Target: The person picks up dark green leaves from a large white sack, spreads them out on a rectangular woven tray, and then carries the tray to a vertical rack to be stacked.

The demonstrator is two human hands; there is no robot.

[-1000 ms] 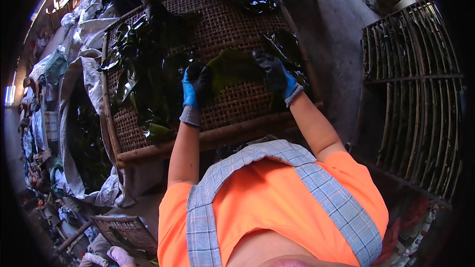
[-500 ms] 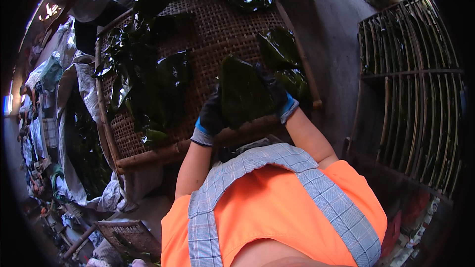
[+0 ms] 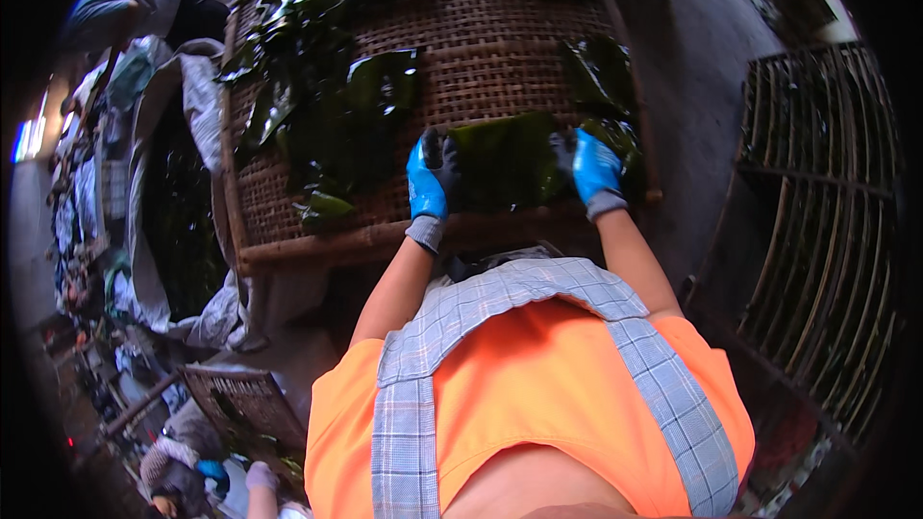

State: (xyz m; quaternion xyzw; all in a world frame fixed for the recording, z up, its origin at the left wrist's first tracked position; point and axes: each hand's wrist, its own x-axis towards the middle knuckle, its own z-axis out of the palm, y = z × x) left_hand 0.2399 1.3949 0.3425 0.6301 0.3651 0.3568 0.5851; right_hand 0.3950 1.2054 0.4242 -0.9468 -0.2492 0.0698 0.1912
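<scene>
A dark green, glossy sheet of kelp (image 3: pixel 508 159) stretches between my hands at the near edge of a woven bamboo tray (image 3: pixel 471 67). My left hand (image 3: pixel 433 178), in a blue and black glove, pinches its left side. On the opposite side my right hand (image 3: pixel 589 168), gloved alike, is closed on the sheet's edge; some of its fingertips blend into the dark kelp. A heap of wet kelp (image 3: pixel 332 125) lies on the tray left of my left hand. More kelp pieces (image 3: pixel 598 77) lie along the tray's right side, beyond my right hand.
Left of the tray is a pale plastic sheet (image 3: pixel 197 101) bordering more dark kelp (image 3: pixel 178 221). A slatted rack (image 3: pixel 817 183) stands at the right. Another person (image 3: pixel 135 10) is at the upper left, and gloved hands (image 3: pixel 260 476) of someone show at the lower left.
The kelp sheet has gone from held up, pointed toward the far side, to spread lower and wider. My hands have moved apart and turned, blue glove backs upward. The whole view has shifted.
</scene>
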